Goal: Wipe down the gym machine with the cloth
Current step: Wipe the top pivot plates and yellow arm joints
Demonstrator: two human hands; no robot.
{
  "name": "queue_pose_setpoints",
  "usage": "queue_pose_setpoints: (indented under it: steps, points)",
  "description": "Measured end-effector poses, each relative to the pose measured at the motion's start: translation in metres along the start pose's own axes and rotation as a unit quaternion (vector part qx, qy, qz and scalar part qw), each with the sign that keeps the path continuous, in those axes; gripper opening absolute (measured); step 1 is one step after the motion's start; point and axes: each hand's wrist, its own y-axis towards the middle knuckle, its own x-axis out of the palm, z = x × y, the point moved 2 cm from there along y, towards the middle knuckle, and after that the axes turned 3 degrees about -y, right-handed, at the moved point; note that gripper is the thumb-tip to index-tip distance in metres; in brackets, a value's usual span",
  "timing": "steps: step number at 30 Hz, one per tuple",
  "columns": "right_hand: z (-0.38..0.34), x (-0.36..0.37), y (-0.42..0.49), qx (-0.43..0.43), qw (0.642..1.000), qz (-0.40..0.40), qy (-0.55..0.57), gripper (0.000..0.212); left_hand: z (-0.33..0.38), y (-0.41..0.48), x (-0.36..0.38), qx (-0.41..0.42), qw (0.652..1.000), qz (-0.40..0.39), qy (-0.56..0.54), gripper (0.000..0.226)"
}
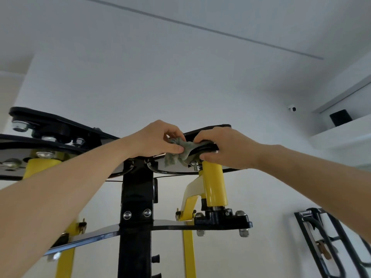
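Observation:
I look up at the top of a black and yellow gym machine [136, 197]. A crumpled grey-green cloth [176, 151] lies pressed against the black top bracket, above the right yellow pivot tube [213, 183]. My left hand [152, 139] pinches the cloth's left part between thumb and fingers. My right hand [224, 147] grips the cloth's right end against the pulley at the bracket's edge, fingers curled over the top, thumb underneath. Both arms reach upward.
A second black bracket with bolts [50, 135] extends to the left over another yellow tube [40, 165]. A black wire rack [331, 243] hangs on the wall at lower right. A small camera [292, 108] sits high on the white wall.

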Motion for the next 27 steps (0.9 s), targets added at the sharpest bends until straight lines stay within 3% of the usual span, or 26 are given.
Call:
queue_pose_setpoints:
  steps: [4,7,11,15,18,21,23,25,27]
  points:
    - [-0.008,0.012,0.012,-0.014,0.999,0.031,-0.021,0.014,-0.011,-0.001,-0.008,-0.043,0.997,-0.042,-0.046,0.017]
    - [-0.002,0.003,0.02,0.006,0.999,0.042,0.025,0.012,-0.009,0.002,-0.01,-0.047,0.992,-0.056,-0.105,0.019]
    - [0.013,-0.025,0.026,0.036,0.992,0.111,0.053,0.013,0.003,0.019,-0.01,0.008,0.991,0.107,-0.075,0.021]
    - [0.03,-0.041,0.038,0.059,0.975,0.198,-0.086,0.02,0.017,0.048,-0.006,0.059,0.974,0.218,-0.029,0.024]
    - [0.045,-0.039,0.046,0.082,0.972,0.139,-0.173,0.025,0.016,0.064,0.002,0.059,0.982,0.176,0.016,0.026]
    - [0.055,-0.038,0.048,0.153,0.985,0.066,-0.049,0.033,0.005,0.07,0.012,0.009,0.996,0.084,0.002,0.019]
    - [0.056,-0.043,0.049,0.186,0.98,0.046,0.062,0.033,-0.001,0.069,0.014,-0.016,0.996,0.049,-0.076,0.018]
    - [0.058,-0.049,0.051,0.189,0.975,0.028,0.113,0.03,-0.006,0.068,0.012,-0.021,0.991,0.035,-0.125,0.029]
    - [0.059,-0.051,0.056,0.181,0.975,0.011,0.132,0.029,-0.01,0.068,0.008,-0.009,0.994,0.039,-0.106,0.023]
